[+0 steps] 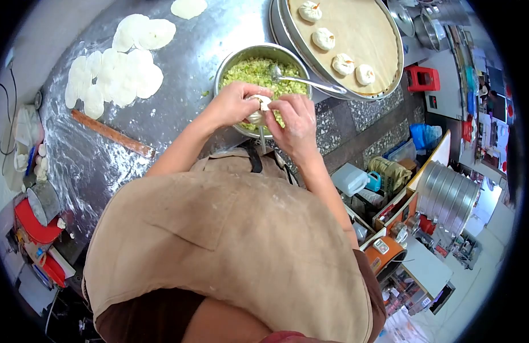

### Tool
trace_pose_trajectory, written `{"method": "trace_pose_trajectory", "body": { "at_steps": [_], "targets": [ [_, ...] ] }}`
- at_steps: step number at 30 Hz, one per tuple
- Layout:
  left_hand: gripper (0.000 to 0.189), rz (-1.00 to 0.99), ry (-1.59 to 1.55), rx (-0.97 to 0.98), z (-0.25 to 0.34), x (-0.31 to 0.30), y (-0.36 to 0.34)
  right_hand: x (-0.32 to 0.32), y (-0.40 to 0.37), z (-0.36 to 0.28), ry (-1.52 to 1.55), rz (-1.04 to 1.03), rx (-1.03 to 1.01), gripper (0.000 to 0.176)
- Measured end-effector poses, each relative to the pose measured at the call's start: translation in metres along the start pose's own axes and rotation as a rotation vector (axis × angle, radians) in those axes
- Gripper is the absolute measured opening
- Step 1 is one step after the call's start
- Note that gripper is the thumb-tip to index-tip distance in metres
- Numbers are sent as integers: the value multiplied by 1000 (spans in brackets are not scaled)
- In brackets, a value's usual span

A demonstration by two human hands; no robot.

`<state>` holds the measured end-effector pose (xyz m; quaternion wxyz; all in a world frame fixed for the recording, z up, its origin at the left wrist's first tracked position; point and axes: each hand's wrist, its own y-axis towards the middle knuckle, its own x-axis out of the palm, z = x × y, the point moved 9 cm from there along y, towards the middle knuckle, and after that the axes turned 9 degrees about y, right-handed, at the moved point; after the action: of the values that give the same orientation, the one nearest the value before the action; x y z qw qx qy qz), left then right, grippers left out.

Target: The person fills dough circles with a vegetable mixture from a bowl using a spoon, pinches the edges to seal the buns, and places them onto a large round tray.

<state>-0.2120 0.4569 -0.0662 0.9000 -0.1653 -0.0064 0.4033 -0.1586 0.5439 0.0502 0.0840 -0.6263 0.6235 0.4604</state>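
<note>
Above the near side of a metal bowl of chopped green filling, both hands are closed on one pleated bun. My left hand holds it from the left, thumb near its top. The fingers of my right hand pinch the dough edge at the bun's upper right. A small gap at the top still shows between the fingers. A metal spoon rests in the bowl, its handle over the right rim.
A round steamer tray lined with paper holds several finished buns at the upper right. Flat dough wrappers lie on the floured metal table at left, near a wooden rolling pin. Stacked steamer rings stand far right.
</note>
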Motion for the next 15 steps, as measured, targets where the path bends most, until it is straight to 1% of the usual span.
{"method": "trace_pose_trajectory", "body": {
  "at_steps": [1, 3, 4, 5, 7, 8, 9, 11, 12, 13, 15],
  "targets": [
    [40, 0, -5, -4, 10, -4, -2, 1, 1, 1, 1, -5, 3, 17],
    [43, -156, 81, -115, 24, 0, -7, 2, 3, 9, 23, -12, 52, 16],
    [45, -209, -15, -78, 28, -3, -9, -1, 1, 13, 95, 46, 76, 14],
    [45, -207, -7, -69, 29, -7, -14, -4, 3, 9, 91, 53, 68, 14],
    [52, -13, -542, -112, 19, -19, -22, -9, -7, 30, 326, 141, 413, 11],
    [63, 0, -649, -140, -1, -2, -15, -9, -8, 29, 352, 176, 421, 9],
    [63, -2, -653, -146, -6, 10, -10, -6, -9, 28, 351, 173, 428, 9],
    [59, -45, -1094, -80, -1, 32, -4, 1, -11, 26, 376, 178, 416, 9],
    [50, 56, -1036, -122, -7, 31, -2, 3, -13, 29, 383, 157, 475, 10],
    [50, 58, -1036, -114, -4, 30, -2, 1, -10, 28, 382, 156, 467, 10],
    [41, 141, -773, -161, -8, 22, -4, -8, -3, 20, 198, 146, 388, 13]
  ]
}}
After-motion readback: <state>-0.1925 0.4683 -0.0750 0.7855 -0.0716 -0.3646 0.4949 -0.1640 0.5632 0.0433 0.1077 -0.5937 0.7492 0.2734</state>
